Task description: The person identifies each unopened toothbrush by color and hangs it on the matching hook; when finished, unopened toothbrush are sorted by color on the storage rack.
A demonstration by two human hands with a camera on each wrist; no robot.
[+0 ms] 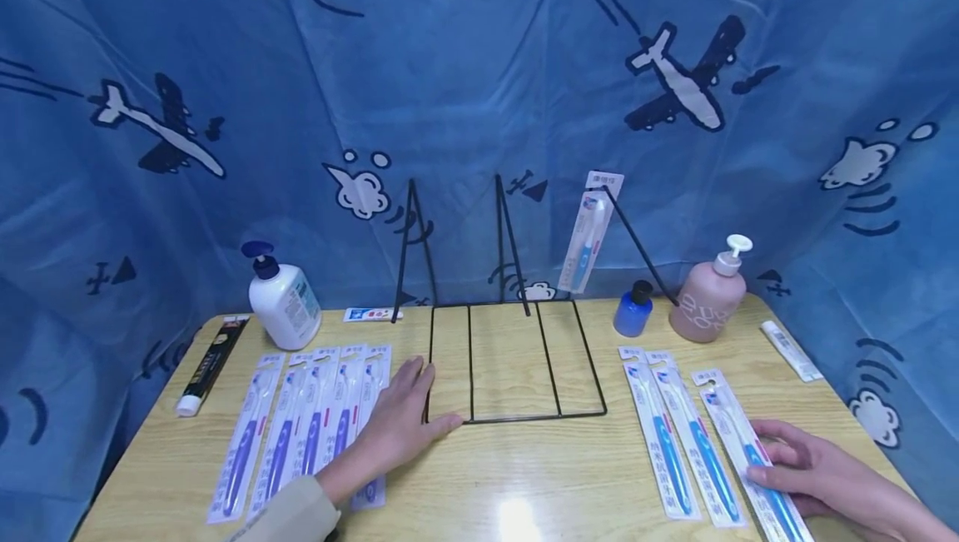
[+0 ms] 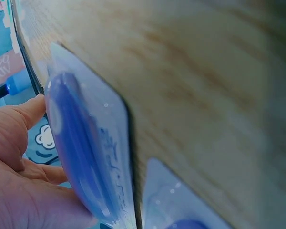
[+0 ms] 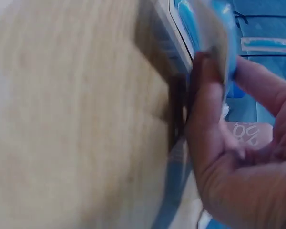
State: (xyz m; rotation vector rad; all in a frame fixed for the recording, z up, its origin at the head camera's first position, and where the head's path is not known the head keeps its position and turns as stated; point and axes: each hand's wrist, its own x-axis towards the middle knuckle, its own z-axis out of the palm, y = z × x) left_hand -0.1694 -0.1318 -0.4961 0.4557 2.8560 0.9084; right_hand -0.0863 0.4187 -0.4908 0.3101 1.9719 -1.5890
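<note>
My right hand (image 1: 817, 475) pinches a packaged toothbrush (image 1: 737, 421) with a blue handle between thumb and fingers, at the table's right. In the right wrist view, that pack's card edge appears raised off the wood. Two more blue packaged toothbrushes (image 1: 659, 434) lie just left of it. With fingers spread and fairly straight, my left hand (image 1: 404, 413) rests at the left front corner of a black wire rack (image 1: 524, 420). Several purple packaged toothbrushes (image 1: 243, 434) lie side by side left of the rack, the nearest partly under my left hand and wrist.
One blue packaged toothbrush (image 1: 588, 234) hangs from the rack's right prong. Behind stand a white pump bottle (image 1: 286, 305), a small blue bottle (image 1: 633, 313) and a pink pump bottle (image 1: 708, 300). Toothpaste tubes lie around: black (image 1: 213, 363), small white-blue (image 1: 367, 315), white (image 1: 792, 350).
</note>
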